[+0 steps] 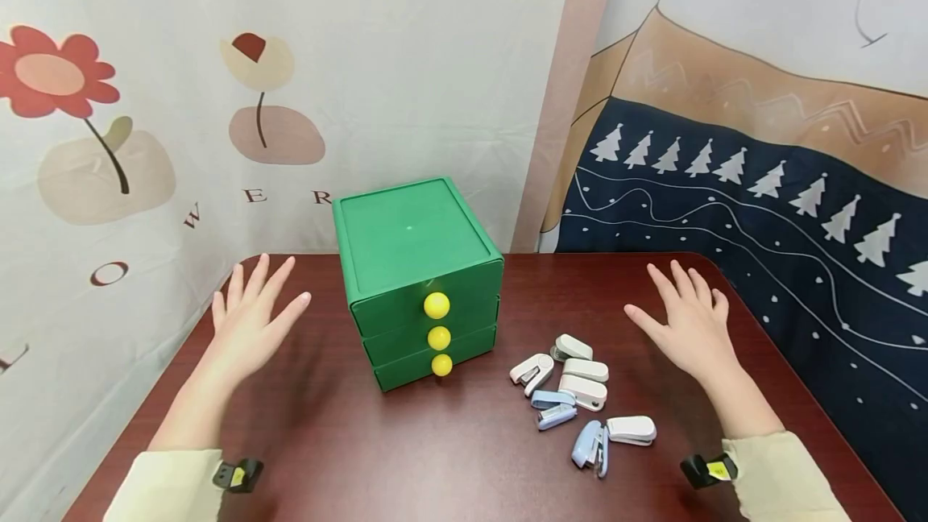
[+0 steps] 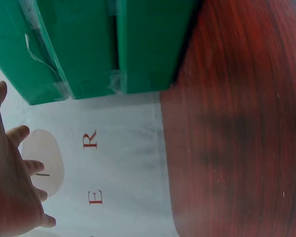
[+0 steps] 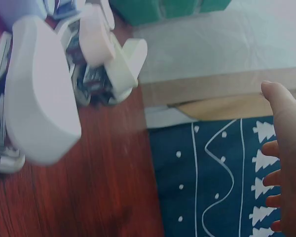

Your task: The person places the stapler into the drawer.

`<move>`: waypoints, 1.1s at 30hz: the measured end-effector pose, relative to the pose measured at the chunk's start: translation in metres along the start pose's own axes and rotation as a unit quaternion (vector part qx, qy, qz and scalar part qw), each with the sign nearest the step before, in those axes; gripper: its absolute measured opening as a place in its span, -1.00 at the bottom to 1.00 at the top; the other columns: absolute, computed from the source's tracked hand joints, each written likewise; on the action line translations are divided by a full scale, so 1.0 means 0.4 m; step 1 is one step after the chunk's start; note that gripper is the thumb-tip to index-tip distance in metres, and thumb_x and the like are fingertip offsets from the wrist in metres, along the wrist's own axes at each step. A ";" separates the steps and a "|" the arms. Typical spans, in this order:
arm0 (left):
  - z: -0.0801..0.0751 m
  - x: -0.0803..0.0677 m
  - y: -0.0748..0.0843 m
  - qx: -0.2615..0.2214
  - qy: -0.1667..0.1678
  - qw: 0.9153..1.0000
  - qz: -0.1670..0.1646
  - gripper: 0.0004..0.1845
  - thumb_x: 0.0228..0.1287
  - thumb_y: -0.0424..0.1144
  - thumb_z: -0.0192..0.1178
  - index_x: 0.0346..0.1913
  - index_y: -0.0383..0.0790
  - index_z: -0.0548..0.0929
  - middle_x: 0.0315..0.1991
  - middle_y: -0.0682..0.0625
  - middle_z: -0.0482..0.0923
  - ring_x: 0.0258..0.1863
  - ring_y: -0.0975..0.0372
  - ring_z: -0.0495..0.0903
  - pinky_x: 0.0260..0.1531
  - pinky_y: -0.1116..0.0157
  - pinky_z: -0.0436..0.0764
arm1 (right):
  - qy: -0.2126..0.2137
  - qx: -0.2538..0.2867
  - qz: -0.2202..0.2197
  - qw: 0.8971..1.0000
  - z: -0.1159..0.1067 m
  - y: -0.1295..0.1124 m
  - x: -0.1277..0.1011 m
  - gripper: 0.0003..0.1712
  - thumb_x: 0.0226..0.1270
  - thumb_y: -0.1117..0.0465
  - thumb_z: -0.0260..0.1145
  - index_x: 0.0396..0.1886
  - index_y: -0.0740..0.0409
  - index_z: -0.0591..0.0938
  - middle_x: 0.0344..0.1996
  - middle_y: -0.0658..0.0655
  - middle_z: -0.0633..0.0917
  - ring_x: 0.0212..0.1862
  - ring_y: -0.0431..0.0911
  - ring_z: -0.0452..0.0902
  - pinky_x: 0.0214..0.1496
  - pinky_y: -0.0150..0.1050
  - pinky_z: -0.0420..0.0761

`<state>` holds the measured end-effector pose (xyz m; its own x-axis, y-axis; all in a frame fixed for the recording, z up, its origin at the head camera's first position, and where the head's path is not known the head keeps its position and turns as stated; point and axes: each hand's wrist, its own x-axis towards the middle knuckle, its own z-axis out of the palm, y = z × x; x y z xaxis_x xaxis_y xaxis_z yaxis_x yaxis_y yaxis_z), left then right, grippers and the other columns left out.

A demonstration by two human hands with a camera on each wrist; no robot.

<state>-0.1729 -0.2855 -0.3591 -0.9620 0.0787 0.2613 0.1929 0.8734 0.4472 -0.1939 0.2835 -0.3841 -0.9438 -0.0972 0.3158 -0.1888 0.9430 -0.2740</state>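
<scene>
Both my hands are spread flat with fingers straight and hold nothing: my left hand (image 1: 250,321) hovers over the table (image 1: 449,457) left of the green drawer unit (image 1: 416,280), and my right hand (image 1: 689,329) hovers to the right of the staplers (image 1: 576,397). Risk one: the staplers lie in a loose cluster, several touching, so a careless reach from the right could knock one into its neighbours and scatter them toward the front edge. Risk two: all three drawers appear closed, and each has only a small round yellow knob (image 1: 437,305); the unit looks light, so a one-handed pull may drag the whole unit forward rather than open a drawer. The drawer unit stands between my hands, nearer the left. The staplers lie just right of its front corner, near my right hand but apart from it.
</scene>
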 end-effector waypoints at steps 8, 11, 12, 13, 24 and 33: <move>0.014 -0.006 0.034 -0.067 0.031 0.997 0.018 -0.34 0.47 0.04 -0.06 0.51 -0.09 0.07 0.49 -0.27 -0.17 0.44 -0.17 -0.39 0.17 -0.33 -0.39 | 0.032 0.032 -0.013 0.999 -0.005 -0.056 -0.014 -0.12 0.30 -0.26 0.15 0.46 0.14 0.21 0.39 0.39 0.11 0.34 0.35 -0.06 0.15 0.40 -0.11; 0.019 -0.008 0.049 -0.099 0.043 0.994 0.029 -0.35 0.47 -0.01 -0.04 0.51 -0.11 0.08 0.49 -0.27 -0.13 0.45 -0.16 -0.35 0.19 -0.31 -0.35 | 0.049 0.046 -0.022 0.998 -0.005 -0.079 -0.019 -0.13 0.30 -0.22 0.18 0.46 0.12 0.21 0.38 0.37 0.15 0.32 0.34 -0.01 0.15 0.39 -0.07; 0.020 -0.008 0.055 -0.110 0.047 0.992 0.033 -0.35 0.47 -0.02 -0.03 0.51 -0.12 0.09 0.48 -0.27 -0.12 0.45 -0.15 -0.33 0.20 -0.30 -0.33 | 0.053 0.051 -0.025 0.997 -0.005 -0.087 -0.020 -0.13 0.30 -0.21 0.19 0.46 0.11 0.21 0.38 0.37 0.16 0.32 0.34 0.00 0.15 0.39 -0.07; 0.022 -0.008 0.059 -0.120 0.052 0.991 0.037 -0.36 0.47 -0.03 -0.02 0.51 -0.12 0.10 0.48 -0.27 -0.11 0.45 -0.14 -0.32 0.21 -0.29 -0.32 | 0.058 0.056 -0.027 0.996 -0.005 -0.095 -0.022 -0.14 0.30 -0.20 0.21 0.46 0.11 0.21 0.38 0.36 0.17 0.31 0.33 0.01 0.15 0.38 -0.06; 0.044 -0.011 0.110 -0.219 0.072 0.972 0.038 -0.37 0.47 -0.11 0.01 0.51 0.08 0.09 0.51 -0.01 -0.14 0.46 0.01 -0.16 0.19 -0.32 -0.06 | 0.098 0.135 -0.068 0.984 -0.006 -0.185 -0.040 -0.21 0.22 0.02 0.35 0.41 0.11 0.31 0.30 0.28 0.34 0.28 0.25 0.16 0.16 0.31 0.07; 0.066 -0.004 0.135 -0.292 0.092 0.950 0.066 -0.40 0.45 -0.30 0.01 0.49 -0.08 0.15 0.48 -0.07 0.02 0.43 0.06 -0.01 0.30 -0.06 0.03 | 0.109 0.205 -0.100 0.968 0.008 -0.251 -0.046 -0.27 0.17 0.07 0.41 0.34 0.08 0.40 0.21 0.20 0.46 0.21 0.13 0.28 0.16 0.27 0.16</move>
<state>-0.1659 -0.2258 -0.3578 -0.8819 0.0367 0.4699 0.4361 0.4420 0.7839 -0.1586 0.1894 -0.3652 -0.8065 -0.1529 0.5711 -0.4952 0.7025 -0.5111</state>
